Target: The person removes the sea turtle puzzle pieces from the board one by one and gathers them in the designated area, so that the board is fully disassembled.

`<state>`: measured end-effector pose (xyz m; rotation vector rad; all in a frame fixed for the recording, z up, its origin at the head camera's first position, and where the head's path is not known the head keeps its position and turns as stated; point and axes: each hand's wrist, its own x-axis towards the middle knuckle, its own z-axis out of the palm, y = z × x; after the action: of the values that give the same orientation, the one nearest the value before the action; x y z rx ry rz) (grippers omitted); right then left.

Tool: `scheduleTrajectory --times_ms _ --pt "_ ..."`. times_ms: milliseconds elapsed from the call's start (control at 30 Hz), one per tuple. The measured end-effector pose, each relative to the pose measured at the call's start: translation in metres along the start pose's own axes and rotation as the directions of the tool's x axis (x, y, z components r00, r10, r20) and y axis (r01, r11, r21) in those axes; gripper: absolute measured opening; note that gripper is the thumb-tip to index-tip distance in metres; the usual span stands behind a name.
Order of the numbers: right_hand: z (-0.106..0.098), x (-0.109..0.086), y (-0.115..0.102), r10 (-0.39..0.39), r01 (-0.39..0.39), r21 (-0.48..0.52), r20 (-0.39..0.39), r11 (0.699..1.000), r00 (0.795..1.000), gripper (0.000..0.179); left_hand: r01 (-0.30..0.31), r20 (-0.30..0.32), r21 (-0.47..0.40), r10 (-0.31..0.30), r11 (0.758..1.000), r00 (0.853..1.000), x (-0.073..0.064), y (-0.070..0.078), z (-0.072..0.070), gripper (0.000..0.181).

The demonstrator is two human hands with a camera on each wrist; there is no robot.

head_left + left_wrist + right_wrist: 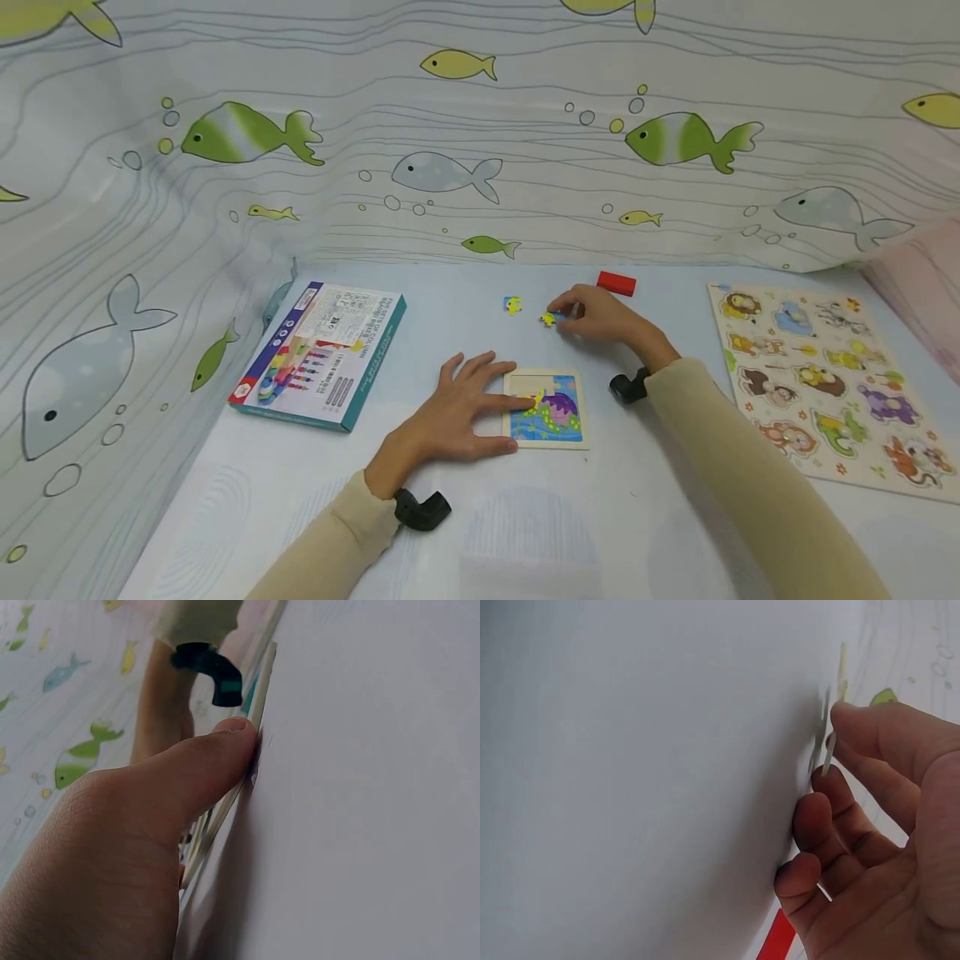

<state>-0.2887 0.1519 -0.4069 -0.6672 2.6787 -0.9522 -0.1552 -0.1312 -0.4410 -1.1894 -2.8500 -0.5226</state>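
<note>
My left hand (459,414) lies with fingers spread over the left side of a small framed jigsaw puzzle (583,408), its index fingertip on the picture and its thumb at the lower frame edge. The picture shows a purple and yellow fish on blue, with a bare patch at the upper left. Beyond the frame, my right hand (596,315) pinches a small yellow and blue puzzle piece (549,319) between thumb and fingers. The right wrist view shows that thin piece (829,754) edge-on, close over the table. Another loose puzzle piece (513,305) lies just left of it.
A red block (617,283) lies behind my right hand. At the left sits a flat teal-edged box (322,354). A large wooden animal board (832,383) is on the right. Fish-printed cloth (450,117) rises behind the table.
</note>
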Motion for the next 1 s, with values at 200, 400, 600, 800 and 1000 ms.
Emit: scheduleTrajectory --times_ms 200,400,600,800,1000 --pt "0.002 0.01 0.0 0.032 -0.033 -0.014 -0.005 0.999 0.999 0.034 0.003 0.001 0.009 -0.003 1.0 1.0 0.0 0.0 0.001 0.056" --pt "0.003 0.018 -0.004 0.053 -0.053 -0.012 -0.02 0.999 0.998 0.034 0.008 0.001 -0.002 -0.008 1.0 1.0 0.0 0.001 0.0 0.056" --pt "0.004 0.023 -0.005 0.072 -0.073 -0.013 -0.031 0.997 0.997 0.035 0.016 0.001 -0.002 -0.016 1.0 1.0 0.0 0.001 -0.001 0.057" --pt "0.006 0.027 -0.003 0.103 -0.104 -0.003 -0.048 0.995 0.993 0.036 0.021 0.007 -0.004 -0.021 1.0 1.0 0.0 0.001 -0.002 0.056" --pt "0.006 0.03 -0.004 0.119 -0.12 -0.011 -0.056 0.993 0.991 0.035 0.026 0.012 -0.002 -0.026 1.0 1.0 0.0 0.002 -0.002 0.057"
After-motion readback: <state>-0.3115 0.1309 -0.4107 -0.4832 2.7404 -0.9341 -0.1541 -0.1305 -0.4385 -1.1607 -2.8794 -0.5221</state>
